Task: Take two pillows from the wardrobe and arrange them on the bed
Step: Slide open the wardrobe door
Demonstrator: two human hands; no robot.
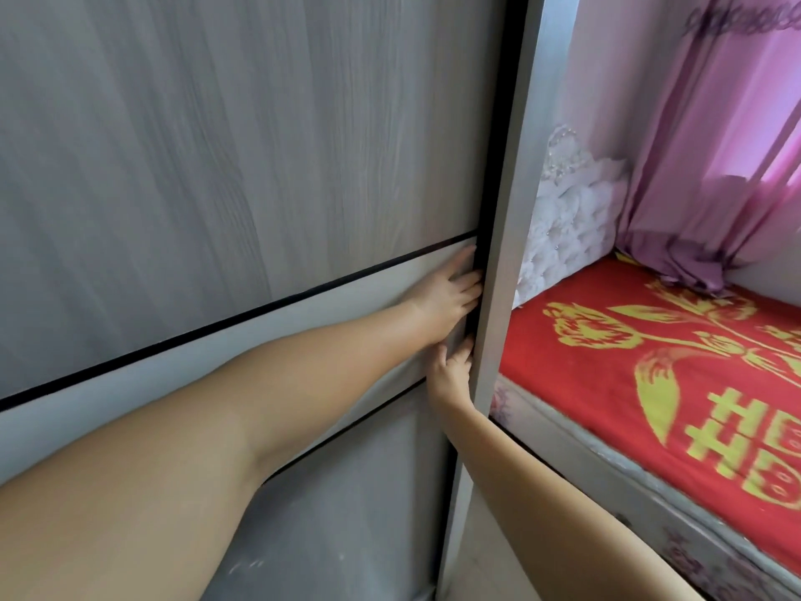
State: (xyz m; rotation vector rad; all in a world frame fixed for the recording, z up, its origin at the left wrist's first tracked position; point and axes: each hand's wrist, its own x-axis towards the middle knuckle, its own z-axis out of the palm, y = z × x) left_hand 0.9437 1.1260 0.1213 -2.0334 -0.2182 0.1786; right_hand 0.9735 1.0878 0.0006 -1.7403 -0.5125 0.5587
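Gripping the right edge of the upright grey wardrobe door (242, 158), the left hand (448, 297) and right hand (450, 375) curl fingers into its dark gap. Beside it, the bed (650, 383) runs lengthwise away.

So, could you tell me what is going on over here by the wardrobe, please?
A person has both hands at the right edge of the grey wardrobe door. The left hand has its fingers hooked into the dark gap beside the frame, and the right hand grips the same edge just below it. The door looks barely open, and no pillows are in view. The bed, with its red and yellow cover, lies to the right.
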